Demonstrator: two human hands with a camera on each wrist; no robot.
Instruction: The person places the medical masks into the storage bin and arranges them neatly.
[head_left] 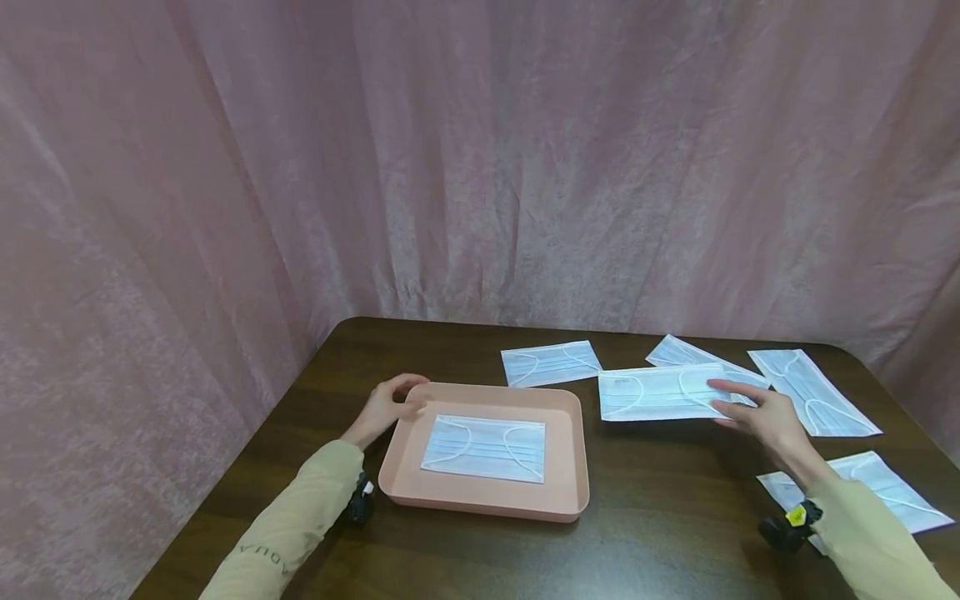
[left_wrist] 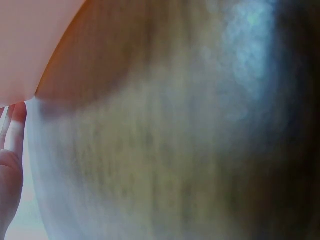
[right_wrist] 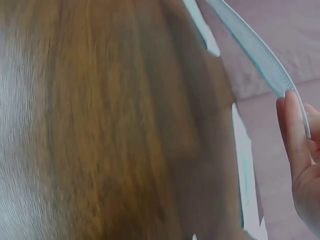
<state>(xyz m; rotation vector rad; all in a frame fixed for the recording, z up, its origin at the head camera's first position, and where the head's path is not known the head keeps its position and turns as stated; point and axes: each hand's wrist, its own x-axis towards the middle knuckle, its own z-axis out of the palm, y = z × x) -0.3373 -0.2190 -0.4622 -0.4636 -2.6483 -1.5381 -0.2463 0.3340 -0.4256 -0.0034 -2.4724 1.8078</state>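
A pink tray lies on the dark wooden table, with one light blue face mask flat inside it. My left hand grips the tray's back left corner, thumb over the rim. To the right, my right hand pinches the right end of another face mask between thumb and fingers. In the right wrist view that held mask is seen nearly edge-on, raised above the tabletop, with the fingers at its end.
More face masks lie on the table: one behind the tray, one partly behind the held mask, one at the far right, and one under the right forearm. A pink curtain hangs behind the table.
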